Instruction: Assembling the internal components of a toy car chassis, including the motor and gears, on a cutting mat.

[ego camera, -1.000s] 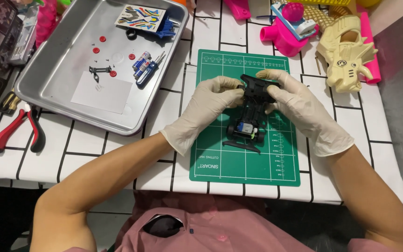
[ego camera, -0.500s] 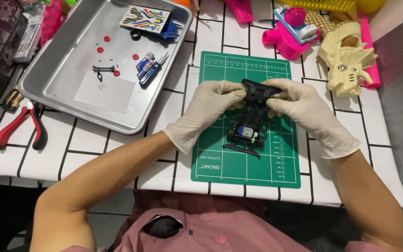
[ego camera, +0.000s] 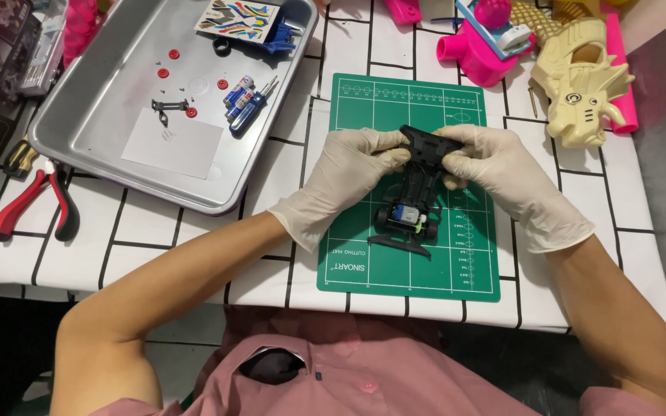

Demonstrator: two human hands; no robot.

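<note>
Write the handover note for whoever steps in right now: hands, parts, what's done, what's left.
Left hand and right hand, both gloved, grip the front end of the black toy car chassis from either side, over the green cutting mat.
Done: a small motor sits in the chassis rear; rear wheels are on.
Left: the red wheel hubs, batteries and sticker sheet lie unused in the metal tray. Red pliers lie left of the tray.
</note>
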